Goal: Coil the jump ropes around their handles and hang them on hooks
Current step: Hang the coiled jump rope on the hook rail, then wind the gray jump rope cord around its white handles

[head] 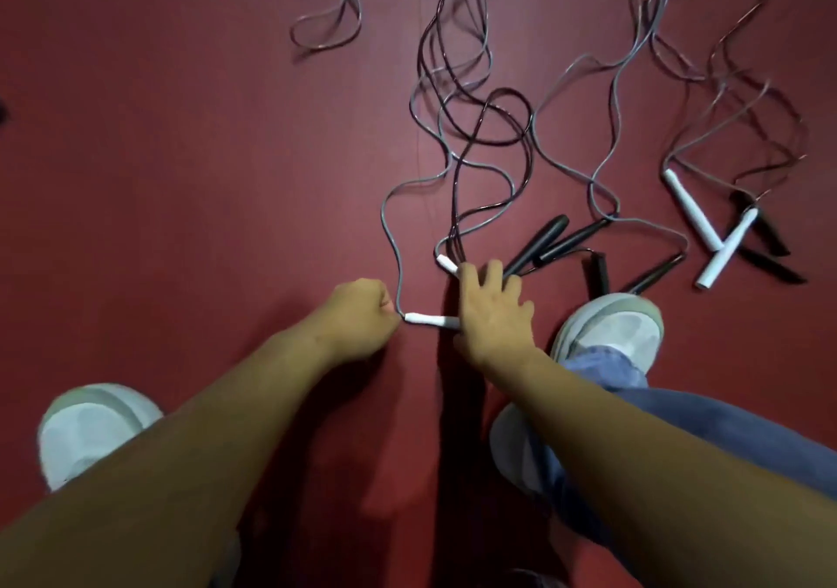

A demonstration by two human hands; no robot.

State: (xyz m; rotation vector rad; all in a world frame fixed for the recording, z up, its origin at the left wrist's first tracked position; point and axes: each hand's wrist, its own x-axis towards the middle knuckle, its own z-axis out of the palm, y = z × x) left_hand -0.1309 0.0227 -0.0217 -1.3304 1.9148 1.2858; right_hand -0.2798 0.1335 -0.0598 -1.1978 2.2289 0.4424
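Left hand (358,318) fisted on grey cord (398,270), right hand (491,311) spread over white handle (428,319), bare red floor (181,157) leftward, tangled ropes (480,112) ahead.

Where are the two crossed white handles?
In the head view, the crossed white handles lie on the red floor at far right, beside black handles, beyond the right shoe.

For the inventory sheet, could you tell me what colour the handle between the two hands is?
White; the handle shows clearly in the head view.
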